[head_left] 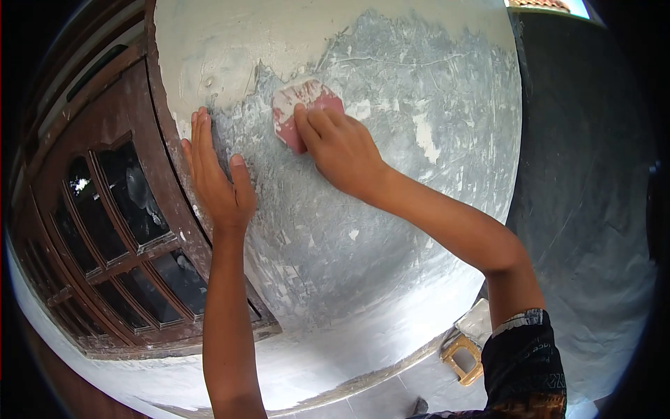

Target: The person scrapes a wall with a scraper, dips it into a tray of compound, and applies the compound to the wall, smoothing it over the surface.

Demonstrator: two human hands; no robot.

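My right hand (342,150) grips a pink putty scraper (328,101), its fingers and thumb pinching the near edge. The flat scraper is smeared with whitish putty and lies against the grey, patchy wall (391,230), just below a cream-coated band (237,42). To the left, my left hand (220,178) is open, fingers straight and thumb apart. It holds nothing and rests at the wall beside the brown window frame (178,150); how firmly it presses is not clear.
A brown wooden window (132,237) with several glass panes stands at the left. Dark sheeting (586,140) hangs at the right. On the tiled floor (391,398) below, a yellowish stool (462,357) stands close to a pale, stained container (476,321).
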